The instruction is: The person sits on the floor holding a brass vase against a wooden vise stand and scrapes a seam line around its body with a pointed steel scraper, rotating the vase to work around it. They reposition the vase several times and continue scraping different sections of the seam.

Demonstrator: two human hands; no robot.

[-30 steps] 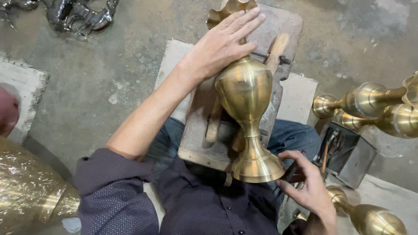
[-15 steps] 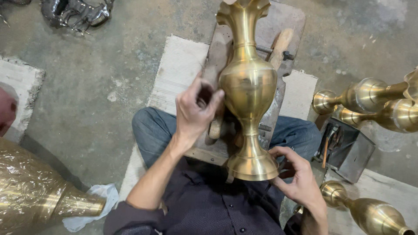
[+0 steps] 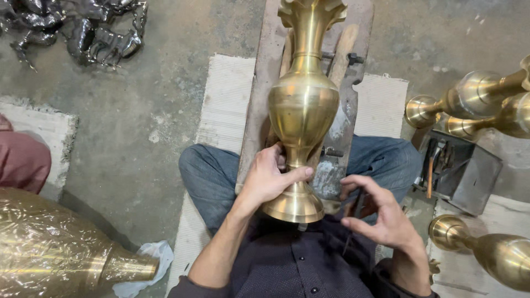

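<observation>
The left hand (image 3: 268, 179) is clamped around the narrow stem of the brass vase (image 3: 302, 107) lying on the wooden board (image 3: 264, 88) over the lap, steadying it, while the right hand (image 3: 381, 215), fingers apart, hovers beside the foot holding nothing visible.

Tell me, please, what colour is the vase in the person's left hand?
Shiny golden brass, shown best in the head view: vase, left hand.
</observation>
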